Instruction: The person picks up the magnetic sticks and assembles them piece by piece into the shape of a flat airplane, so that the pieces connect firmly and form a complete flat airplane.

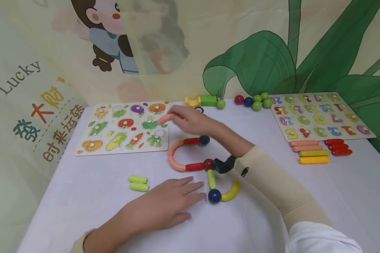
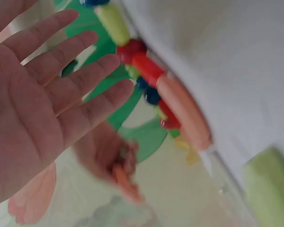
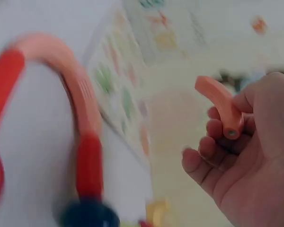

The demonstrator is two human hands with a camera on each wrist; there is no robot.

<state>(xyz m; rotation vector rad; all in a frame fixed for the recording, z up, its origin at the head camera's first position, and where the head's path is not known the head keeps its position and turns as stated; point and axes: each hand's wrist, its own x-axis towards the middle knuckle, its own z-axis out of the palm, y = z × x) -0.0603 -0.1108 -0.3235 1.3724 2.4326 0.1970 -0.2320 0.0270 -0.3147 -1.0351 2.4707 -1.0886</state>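
My right hand (image 1: 190, 120) pinches a curved peach magnetic rod (image 3: 220, 106) between thumb and fingers, raised above the table. In the head view it overlaps the vegetable puzzle board's right edge. Below lies a joined magnetic shape: peach curved rods (image 1: 172, 156), red rods (image 1: 194, 167), a red ball (image 1: 208, 164), a light green rod (image 1: 211, 180) and a yellow curved rod (image 1: 231, 192). One dark blue ball (image 1: 204, 140) ends its upper arm; another blue ball (image 1: 214, 196) joins green to yellow. My left hand (image 1: 164, 200) has its fingers spread, holding nothing, fingertips near the lower blue ball.
Two light green rods (image 1: 138, 187) lie left of the shape. The vegetable puzzle board (image 1: 82, 149) is back left, a number puzzle board (image 1: 280, 121) back right. Spare rods (image 1: 314, 160) lie before the number board. Several balls (image 1: 257, 105) and a green block (image 1: 208, 101) line the back edge.
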